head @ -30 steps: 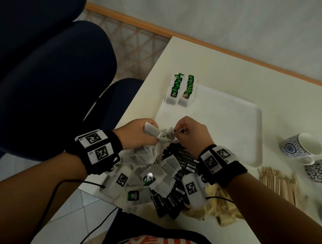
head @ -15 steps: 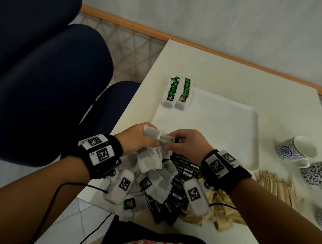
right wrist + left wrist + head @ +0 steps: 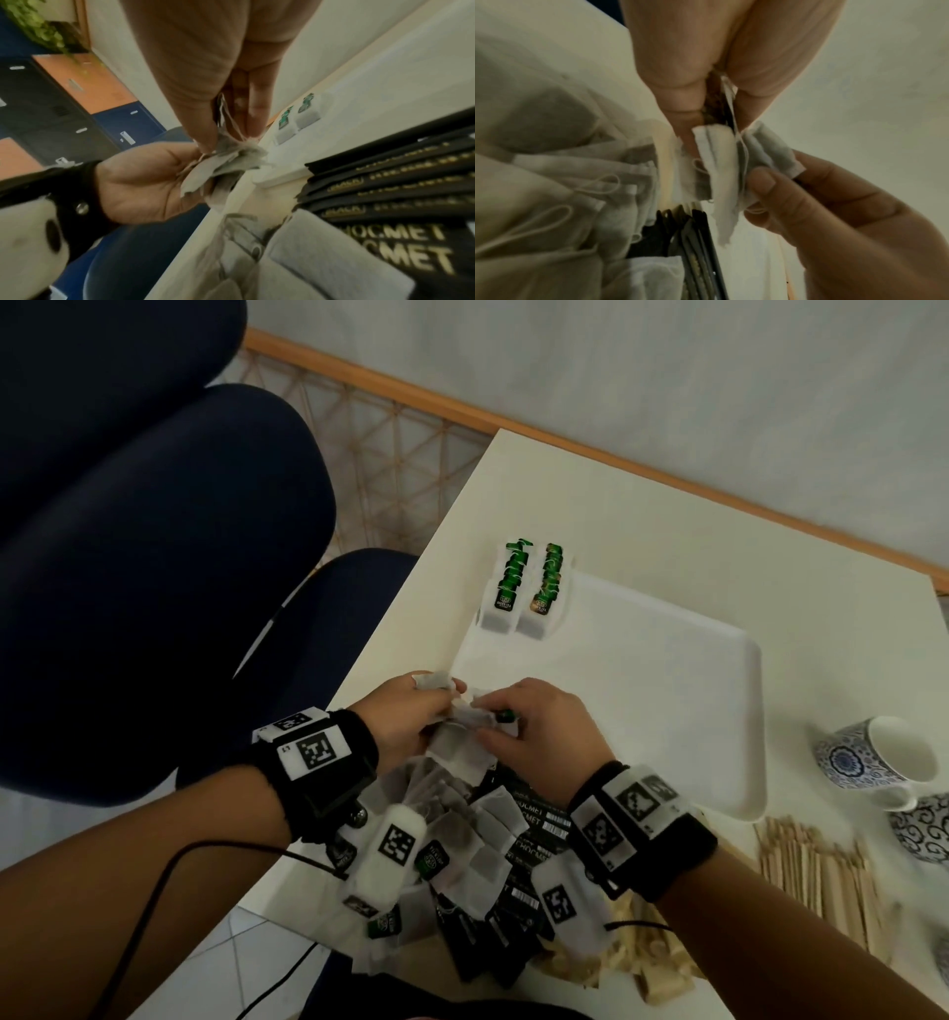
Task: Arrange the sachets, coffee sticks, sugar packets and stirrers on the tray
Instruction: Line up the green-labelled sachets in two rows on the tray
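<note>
My left hand (image 3: 442,706) grips a small bunch of white tea sachets (image 3: 457,737) above the near left corner of the white tray (image 3: 667,690). My right hand (image 3: 493,727) pinches the same bunch from the right, and a green tag (image 3: 506,715) shows at its fingertips. In the left wrist view the sachets (image 3: 718,162) hang between the left fingers (image 3: 680,81), with the right hand's fingers (image 3: 765,182) on them. Two neat rows of green-tagged sachets (image 3: 524,588) stand at the tray's far left corner. Loose sachets (image 3: 462,845), black coffee sticks (image 3: 534,819), brown sugar packets (image 3: 647,963) and wooden stirrers (image 3: 821,865) lie near me.
Two blue-patterned cups (image 3: 868,757) stand right of the tray. A dark blue chair (image 3: 154,582) is left of the table, whose left edge (image 3: 400,629) runs close beside my left hand. Most of the tray's floor is bare.
My right hand has turned and closed in on the bunch, so the green tag now shows at its fingertips. Both hands stay together at the tray's near left corner.
</note>
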The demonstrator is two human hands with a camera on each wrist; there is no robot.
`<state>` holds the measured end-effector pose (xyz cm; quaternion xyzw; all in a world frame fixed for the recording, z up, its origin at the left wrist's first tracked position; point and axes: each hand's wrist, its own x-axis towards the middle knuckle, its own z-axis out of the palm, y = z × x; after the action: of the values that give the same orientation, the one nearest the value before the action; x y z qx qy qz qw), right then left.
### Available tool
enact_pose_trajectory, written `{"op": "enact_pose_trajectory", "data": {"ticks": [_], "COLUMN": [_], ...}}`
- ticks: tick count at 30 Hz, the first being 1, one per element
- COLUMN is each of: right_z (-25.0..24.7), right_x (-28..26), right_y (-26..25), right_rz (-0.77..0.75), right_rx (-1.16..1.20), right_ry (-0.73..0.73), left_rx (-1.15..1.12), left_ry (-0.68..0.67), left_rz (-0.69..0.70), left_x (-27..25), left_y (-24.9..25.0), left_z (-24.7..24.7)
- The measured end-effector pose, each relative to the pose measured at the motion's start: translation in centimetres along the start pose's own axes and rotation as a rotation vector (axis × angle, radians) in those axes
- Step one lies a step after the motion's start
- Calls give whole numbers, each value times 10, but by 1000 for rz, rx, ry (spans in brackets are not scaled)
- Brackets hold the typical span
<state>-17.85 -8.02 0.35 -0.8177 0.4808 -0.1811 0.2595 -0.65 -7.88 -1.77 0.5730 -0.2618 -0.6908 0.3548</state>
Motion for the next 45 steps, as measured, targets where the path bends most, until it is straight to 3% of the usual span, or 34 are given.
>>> {"op": "enact_pose_trajectory", "data": {"ticks": [5, 9, 12, 14, 17, 20, 25, 29, 34, 40, 45], "right_z": [5, -2, -6, -9, -12, -20, -42, -47, -48, -48, -46], "right_x": [-1, -1, 3, 6, 11, 21, 45, 62, 81, 99, 120], "right_y": [-4, -3, 0, 3, 6, 16, 40, 54, 63, 61, 75], "right_rz": [-74, 114, 307, 367, 410, 380, 336, 243, 283, 302, 349], "right_rx": [74, 321, 661, 836, 920, 826, 207, -10, -9, -7, -46], "right_ry": [-55, -41, -21, -25, -68, -42, 19, 19, 24, -138, -113], "left_rx": [-3, -16, -40, -58, -41, -21, 22, 54, 99, 115, 136], "left_ry": [-168, -169, -156, -155, -170, -149, -86, -91, -103, -111, -122], "left_rz": [-5, 7, 16, 7, -15, -25, -24, -24, -25, -26, -35], "left_x": [-6, -3, 1, 2, 4, 8, 16, 21, 28, 39, 47], "left_y": [12, 14, 14, 14, 13, 13, 18, 25, 33, 42, 46], "left_z": [4, 6, 8, 8, 6, 2, -8, -13, -18, -23, -24]}}
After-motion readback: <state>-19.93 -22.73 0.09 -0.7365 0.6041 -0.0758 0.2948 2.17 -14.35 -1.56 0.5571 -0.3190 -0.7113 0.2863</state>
